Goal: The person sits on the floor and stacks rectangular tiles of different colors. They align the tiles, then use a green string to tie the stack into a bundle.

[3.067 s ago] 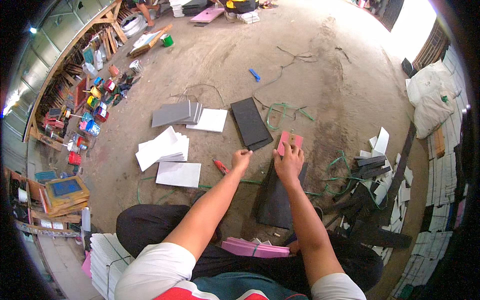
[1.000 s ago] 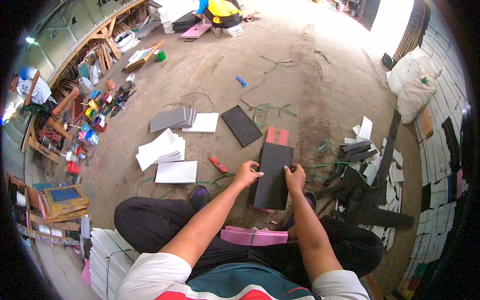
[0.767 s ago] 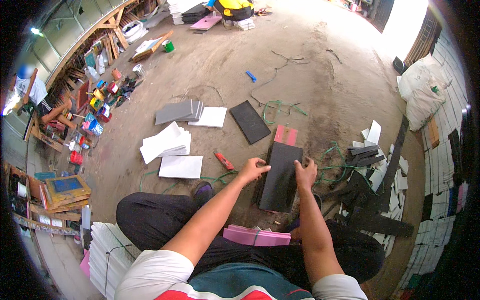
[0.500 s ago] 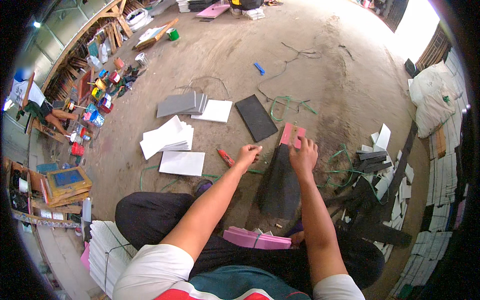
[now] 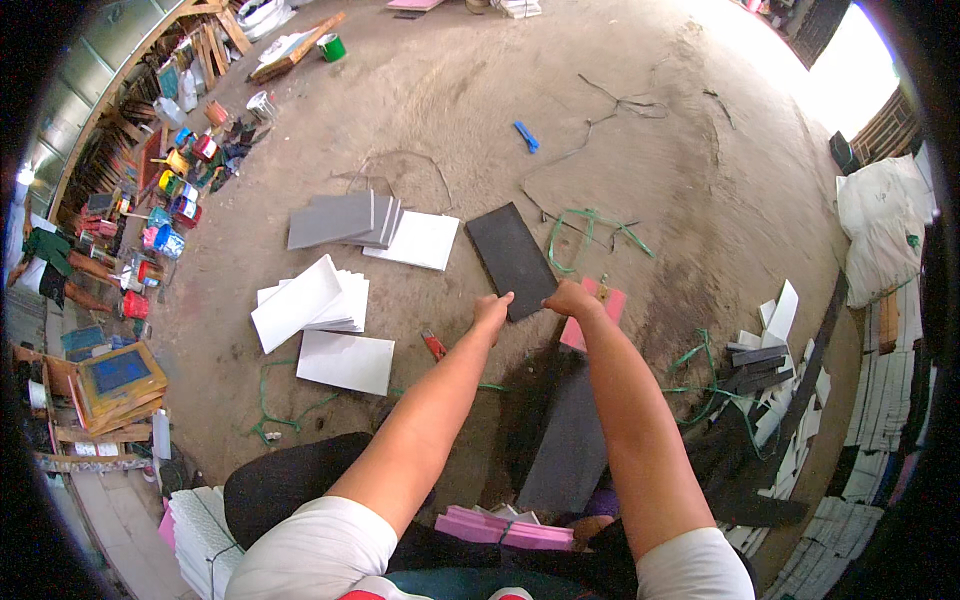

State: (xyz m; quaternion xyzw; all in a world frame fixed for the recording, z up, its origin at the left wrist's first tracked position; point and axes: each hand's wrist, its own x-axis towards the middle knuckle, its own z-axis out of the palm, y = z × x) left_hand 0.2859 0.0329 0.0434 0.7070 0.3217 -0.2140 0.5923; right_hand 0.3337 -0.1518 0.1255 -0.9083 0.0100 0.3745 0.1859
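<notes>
A black rectangular sheet (image 5: 510, 258) lies on the floor ahead of me. My left hand (image 5: 490, 316) pinches its near left corner, and my right hand (image 5: 574, 298) has its fingers closed at the near right corner. Under my right wrist is a pink block (image 5: 603, 303), partly covered by that arm. A long dark grey board (image 5: 566, 430) stretches from it toward my legs. To the left lie a stack of grey sheets (image 5: 335, 220), a white sheet (image 5: 415, 240), a fanned white stack (image 5: 310, 305) and another single white sheet (image 5: 345, 362).
A red-handled tool (image 5: 433, 345) lies beside my left forearm. Green twine (image 5: 600, 222) curls beyond the pink block. White and black offcuts (image 5: 765, 365) are heaped at right, and paint cans (image 5: 180, 210) line the left. A tied pink bundle (image 5: 505, 528) sits near my lap.
Both hands have moved forward to the black sheet's near corners. My right hand has left the pink block, and my left hand has come off empty air onto the sheet.
</notes>
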